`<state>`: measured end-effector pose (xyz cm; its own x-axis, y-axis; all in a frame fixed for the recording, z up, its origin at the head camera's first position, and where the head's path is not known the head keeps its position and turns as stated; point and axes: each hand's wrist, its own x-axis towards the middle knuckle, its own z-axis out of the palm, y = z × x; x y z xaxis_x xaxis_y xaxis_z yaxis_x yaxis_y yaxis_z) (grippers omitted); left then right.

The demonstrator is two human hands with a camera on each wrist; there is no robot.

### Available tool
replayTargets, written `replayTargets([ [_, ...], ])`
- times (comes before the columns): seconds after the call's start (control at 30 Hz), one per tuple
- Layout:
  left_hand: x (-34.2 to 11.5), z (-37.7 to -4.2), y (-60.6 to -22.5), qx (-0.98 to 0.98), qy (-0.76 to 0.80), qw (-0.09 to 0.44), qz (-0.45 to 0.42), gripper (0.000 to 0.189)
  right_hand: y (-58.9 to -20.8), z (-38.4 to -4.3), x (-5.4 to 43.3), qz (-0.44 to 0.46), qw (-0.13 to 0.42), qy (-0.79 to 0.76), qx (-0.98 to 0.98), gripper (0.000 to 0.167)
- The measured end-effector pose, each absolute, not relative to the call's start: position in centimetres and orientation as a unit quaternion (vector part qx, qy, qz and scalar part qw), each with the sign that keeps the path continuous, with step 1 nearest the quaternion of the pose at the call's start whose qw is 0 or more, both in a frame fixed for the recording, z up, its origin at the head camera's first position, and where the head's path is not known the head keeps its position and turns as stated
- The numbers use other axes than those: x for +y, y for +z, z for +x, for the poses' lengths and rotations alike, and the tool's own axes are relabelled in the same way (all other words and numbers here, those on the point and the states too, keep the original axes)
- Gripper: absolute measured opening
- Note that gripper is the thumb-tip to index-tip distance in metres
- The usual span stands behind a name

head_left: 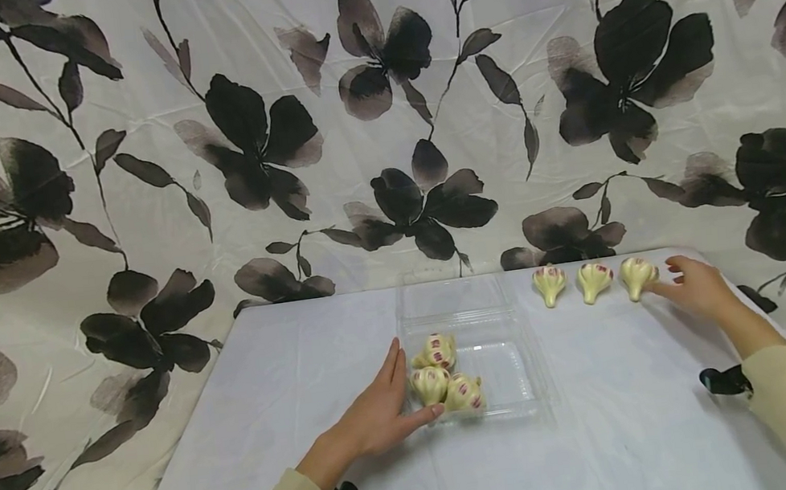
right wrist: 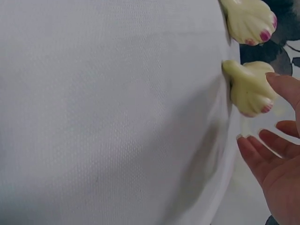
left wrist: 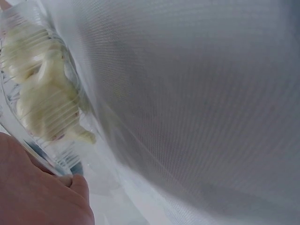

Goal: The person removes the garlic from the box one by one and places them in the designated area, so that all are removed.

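Observation:
A clear plastic clamshell box (head_left: 502, 374) lies with its lid (head_left: 451, 296) folded back. At its left side sit three garlic bulbs (head_left: 464, 392), pale with pinkish marks, seen through the ribbed wall in the left wrist view. My left hand (head_left: 382, 408) rests against the box's near left corner, fingers straight along the side, thumb across the front rim. At the far right my right hand (head_left: 700, 289) reaches beside the end garlic bulb (right wrist: 251, 89). Its thumb tip overlaps that bulb, and the other fingers are spread apart from it.
Two more garlic bulbs (head_left: 595, 282) (head_left: 550, 284) stand in a row left of the end one, near the back edge of the white-covered table (head_left: 625, 429). Behind the table hangs a floral cloth (head_left: 330, 204).

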<state>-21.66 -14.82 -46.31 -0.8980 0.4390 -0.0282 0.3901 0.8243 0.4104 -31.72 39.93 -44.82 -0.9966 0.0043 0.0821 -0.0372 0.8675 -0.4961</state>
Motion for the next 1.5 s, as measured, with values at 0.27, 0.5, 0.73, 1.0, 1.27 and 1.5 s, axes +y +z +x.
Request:
replayTargets([
  [0.27,-14.8,-21.6,-46.3,0.953,0.203,0.061,0.217,0.119,-43.6,-30.4,39.8,0.032,0.051,0.248,-0.967,0.071],
  [0.5,-14.9,-21.8,-46.3,0.955,0.201,0.059,0.212,0.119,-42.5,-29.4,38.7,0.043,0.053,0.247,-0.967,0.07],
  [0.73,-14.9,-21.7,-46.3,0.955,0.199,0.06,0.211,0.119,-41.9,-28.4,36.9,0.095,0.082,0.248,-0.961,0.062],
  [1.0,-14.8,-21.7,-46.4,0.955,0.196,0.055,0.216,0.119,-40.9,-27.2,33.9,0.114,0.074,0.268,-0.954,0.068],
  [1.27,-14.9,-21.7,-46.4,0.954,0.198,0.058,0.219,0.121,-40.6,-25.8,31.1,0.145,0.072,0.286,-0.945,0.058],
  [1.5,-14.9,-21.8,-46.4,0.953,0.2,0.06,0.219,0.121,-40.6,-25.0,29.1,0.188,0.075,0.3,-0.932,0.05],
])
